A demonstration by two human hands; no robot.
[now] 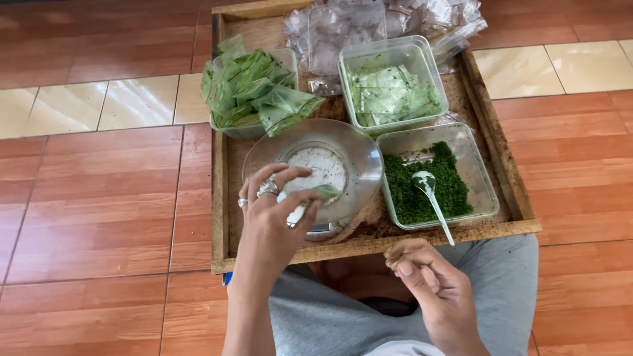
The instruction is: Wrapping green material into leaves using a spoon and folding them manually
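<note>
My left hand (273, 211), with rings on two fingers, holds a small clear plastic bag (315, 196) with a little green powder over a round clear bowl (359, 155) that sits on a small scale. My right hand (425, 277) hovers near the front edge of the wooden tray (221, 191), fingers curled and pinched with nothing visible in them. Just beyond it a white plastic spoon (430, 194) rests in a square clear container of dark green powder (455, 191).
A clear tub of filled green packets (254, 92) stands at the tray's back left, another tub with flat packets (392, 92) at back middle. Empty clear bags (382, 23) are piled behind. The tray rests on a red-brown tiled floor (99, 198). My grey-clad legs (501, 277) lie below.
</note>
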